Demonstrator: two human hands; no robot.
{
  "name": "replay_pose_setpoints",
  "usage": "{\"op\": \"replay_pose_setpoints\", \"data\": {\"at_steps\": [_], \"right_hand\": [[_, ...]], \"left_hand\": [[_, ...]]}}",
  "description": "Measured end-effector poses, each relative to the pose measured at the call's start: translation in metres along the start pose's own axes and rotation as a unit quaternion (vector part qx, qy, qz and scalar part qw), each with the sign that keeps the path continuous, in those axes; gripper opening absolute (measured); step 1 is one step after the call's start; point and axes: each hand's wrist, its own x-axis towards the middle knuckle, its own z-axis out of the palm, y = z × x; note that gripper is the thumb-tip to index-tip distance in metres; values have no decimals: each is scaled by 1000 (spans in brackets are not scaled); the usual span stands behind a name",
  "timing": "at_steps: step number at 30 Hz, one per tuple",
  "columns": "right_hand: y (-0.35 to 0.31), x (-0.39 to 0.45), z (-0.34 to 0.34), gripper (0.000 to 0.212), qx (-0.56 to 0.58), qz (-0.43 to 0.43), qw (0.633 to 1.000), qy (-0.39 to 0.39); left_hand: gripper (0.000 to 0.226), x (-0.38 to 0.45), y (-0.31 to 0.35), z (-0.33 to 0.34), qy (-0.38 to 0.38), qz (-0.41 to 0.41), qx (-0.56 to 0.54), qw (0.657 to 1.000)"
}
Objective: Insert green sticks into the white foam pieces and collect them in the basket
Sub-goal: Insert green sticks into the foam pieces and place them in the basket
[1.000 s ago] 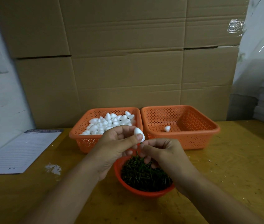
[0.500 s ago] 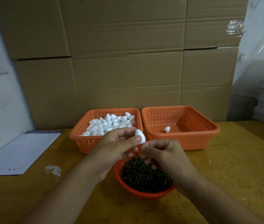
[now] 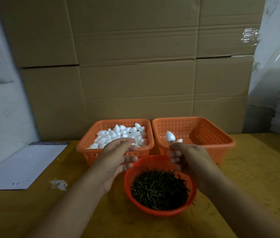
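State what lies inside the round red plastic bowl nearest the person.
The round red plastic bowl holds a heap of thin dark green sticks. The heap hides the bowl's bottom, and the right hand covers part of its far rim.

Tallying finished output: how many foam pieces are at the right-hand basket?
2: one foam piece held by the right hand above the right basket's front rim, one smaller piece lying inside. Hands may hide others.

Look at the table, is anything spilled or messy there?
Yes, a little. A small patch of white crumbs lies loose on the wooden table, between the lined paper and the red bowl of green sticks. It looks like foam bits, though that is a guess. Everything else sits in its baskets.
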Motion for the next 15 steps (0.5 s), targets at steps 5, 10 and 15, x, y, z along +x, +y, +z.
{"op": "replay_pose_setpoints", "data": {"at_steps": [5, 10, 15], "right_hand": [[0, 39, -24, 19, 58, 64, 995, 57], [4, 59, -31, 18, 107, 64, 989, 83], [3, 60, -33, 17, 108, 52, 990, 75]], "left_hand": [[16, 9, -4, -8, 47, -15, -17, 999], [15, 15, -7, -13, 70, -18, -6, 997], [13, 21, -7, -22, 91, 20, 50, 994]]}}
